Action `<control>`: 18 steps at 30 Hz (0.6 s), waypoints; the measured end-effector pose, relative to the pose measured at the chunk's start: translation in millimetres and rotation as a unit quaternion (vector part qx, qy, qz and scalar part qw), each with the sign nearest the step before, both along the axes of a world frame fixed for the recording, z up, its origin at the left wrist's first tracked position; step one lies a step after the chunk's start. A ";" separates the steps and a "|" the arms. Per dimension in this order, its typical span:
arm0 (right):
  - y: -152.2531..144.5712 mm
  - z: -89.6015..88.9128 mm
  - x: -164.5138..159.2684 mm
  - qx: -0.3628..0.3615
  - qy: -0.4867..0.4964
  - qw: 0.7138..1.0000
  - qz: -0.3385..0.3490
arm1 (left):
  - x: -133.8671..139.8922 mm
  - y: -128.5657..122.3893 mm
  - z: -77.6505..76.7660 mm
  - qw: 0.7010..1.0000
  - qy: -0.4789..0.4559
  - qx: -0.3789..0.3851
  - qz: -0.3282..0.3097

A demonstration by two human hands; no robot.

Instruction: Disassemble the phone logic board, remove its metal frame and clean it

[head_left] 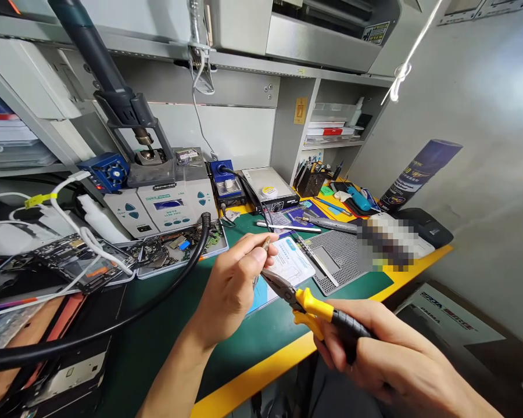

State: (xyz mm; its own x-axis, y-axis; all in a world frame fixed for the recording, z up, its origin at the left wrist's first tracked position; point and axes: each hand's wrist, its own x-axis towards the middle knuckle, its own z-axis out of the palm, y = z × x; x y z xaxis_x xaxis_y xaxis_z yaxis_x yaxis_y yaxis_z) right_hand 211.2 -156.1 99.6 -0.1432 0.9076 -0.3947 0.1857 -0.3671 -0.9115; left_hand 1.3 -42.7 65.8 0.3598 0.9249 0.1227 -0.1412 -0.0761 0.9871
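Observation:
In the middle of the view, my left hand (235,278) is raised over the green mat. Its thumb and fingers pinch a small, narrow metal piece (266,244), mostly covered by the fingers, so its kind does not show. My right hand (375,348) is closed around the yellow and black handles of long-nose pliers (307,303). The jaws of the pliers point up and left and end right beside my left fingertips. Whether they grip the metal piece, I cannot make out. Beneath the hands lies a white and blue printed card (293,259).
A rework station (169,203) stands at the back left, its black hose (174,290) arching across the mat. Nearby is a tray of circuit boards (174,249). Tweezers (316,261) and a perforated grey plate (342,252) lie behind the pliers. A spray can (418,174) stands at right.

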 end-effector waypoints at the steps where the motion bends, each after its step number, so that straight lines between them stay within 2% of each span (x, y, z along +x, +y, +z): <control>1: 1.1 1.6 0.5 -0.008 0.001 1.000 0.002 | -1.1 0.3 -0.4 1.000 -0.008 0.001 -0.012; 7: 7.7 12.2 3.5 -0.077 -0.008 0.997 -0.005 | -4.4 2.7 -1.2 0.997 -0.018 0.035 -0.070; 10: 4.2 9.4 3.7 -0.056 -0.015 0.998 -0.001 | -3.0 2.5 -3.8 0.996 -0.032 0.037 -0.075; 14: -3.8 3.3 2.4 0.005 -0.005 1.000 0.013 | 1.0 1.1 -9.4 0.992 -0.106 -0.029 -0.063; 18: -5.7 3.8 0.6 -0.020 0.011 0.999 0.030 | 4.0 -0.5 -9.4 0.986 -0.146 -0.049 -0.060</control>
